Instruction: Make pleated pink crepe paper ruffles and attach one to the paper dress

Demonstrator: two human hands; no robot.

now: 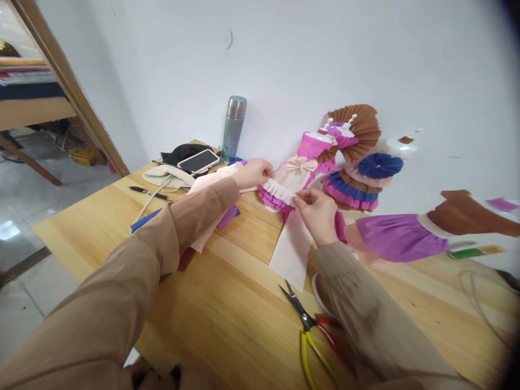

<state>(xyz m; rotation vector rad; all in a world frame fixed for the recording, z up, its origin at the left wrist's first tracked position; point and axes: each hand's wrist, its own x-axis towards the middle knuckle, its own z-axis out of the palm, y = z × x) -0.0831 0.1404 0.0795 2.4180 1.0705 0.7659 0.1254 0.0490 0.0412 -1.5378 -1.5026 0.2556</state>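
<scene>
A pink crepe-paper dress (317,143) with a pale paper fan bow (301,166) leans against the wall. Across its lower skirt runs a white ruffled paper strip (279,190), just above a magenta ruffle (276,201). My left hand (255,174) pinches the strip at its left end, seen from the back with the fingers bent together. At the right end, my right hand (317,213) has thumb and forefinger closed on the same ruffle. A loose pale paper sheet (290,252) lies below the right hand.
Scissors (307,320) with red and yellow handles lie in front. A thermos flask (234,130), phone (199,161), pen (150,193) and cloth bag (168,176) are at the left. More paper dresses (357,184) stand on the right, including a purple-skirted one (400,235).
</scene>
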